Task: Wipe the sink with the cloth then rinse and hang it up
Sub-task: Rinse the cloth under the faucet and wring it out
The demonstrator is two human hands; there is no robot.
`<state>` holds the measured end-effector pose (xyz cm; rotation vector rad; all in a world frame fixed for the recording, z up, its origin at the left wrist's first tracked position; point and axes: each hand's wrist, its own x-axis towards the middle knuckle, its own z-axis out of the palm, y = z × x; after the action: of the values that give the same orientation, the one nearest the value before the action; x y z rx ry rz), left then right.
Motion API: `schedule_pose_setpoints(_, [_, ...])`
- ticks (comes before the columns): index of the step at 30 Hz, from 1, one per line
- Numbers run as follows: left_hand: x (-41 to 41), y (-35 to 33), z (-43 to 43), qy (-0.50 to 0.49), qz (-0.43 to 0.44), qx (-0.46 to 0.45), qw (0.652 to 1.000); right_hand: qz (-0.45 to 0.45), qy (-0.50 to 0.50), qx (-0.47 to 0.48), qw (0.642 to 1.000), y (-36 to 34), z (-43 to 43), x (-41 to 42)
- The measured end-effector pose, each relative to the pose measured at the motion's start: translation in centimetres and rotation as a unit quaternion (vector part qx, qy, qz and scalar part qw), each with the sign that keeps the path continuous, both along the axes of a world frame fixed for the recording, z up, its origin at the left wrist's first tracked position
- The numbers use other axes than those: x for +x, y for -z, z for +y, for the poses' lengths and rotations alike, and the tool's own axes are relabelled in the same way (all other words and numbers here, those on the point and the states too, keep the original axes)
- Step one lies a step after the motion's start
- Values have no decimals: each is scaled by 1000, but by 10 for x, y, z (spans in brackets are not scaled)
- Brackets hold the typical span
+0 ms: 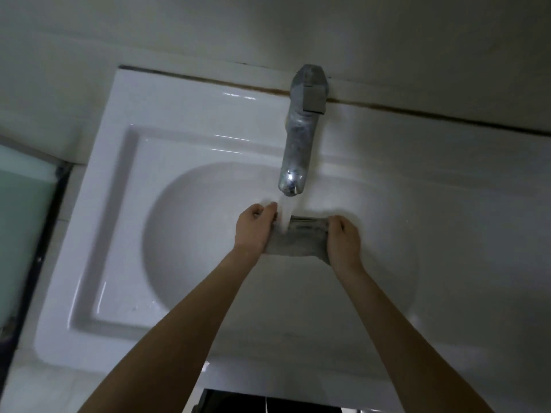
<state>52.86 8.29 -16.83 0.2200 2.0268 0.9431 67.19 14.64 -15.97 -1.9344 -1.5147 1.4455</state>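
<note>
A grey cloth (298, 238) is stretched between both hands over the white sink (98, 222) bowl. My left hand (255, 226) grips its left end and my right hand (343, 239) grips its right end. Water (286, 211) runs from the metal tap (296, 138) and falls on the cloth's left part, just beside my left fingers.
A white wall (268, 28) rises behind the sink, with a dark seam along the back rim. A pale green panel (21, 210) with a dark frame stands to the left. Below the sink's front edge is a dark opening (268, 402).
</note>
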Motion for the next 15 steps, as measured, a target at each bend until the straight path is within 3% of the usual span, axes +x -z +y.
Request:
schedule_pose_setpoints(3, [-22,-1,-17,-67,-4,16,998,66,19,-71,995,-2,-11,-31])
schedule_pose_setpoints(6, [-22,-8,-16,-74,-97,53,991,158,77,-143,974,-7,-21,-57])
schedule_pose_setpoints(8, [-12,-11,-10,-61,-163,56,983,182,73,-128,972,-8,-28,-65])
schedule_pose_setpoints(11, [0,-11,-5,-88,-283,75,952,135,4,-27,990,-10,-46,-71])
schedule_pose_setpoints(14, [11,-9,-6,-130,-301,64,943,-13,-128,135,982,-16,-46,-76])
schedule_pose_setpoints(15, [15,-4,-7,-146,-293,59,943,-46,-143,130,980,-15,-37,-78])
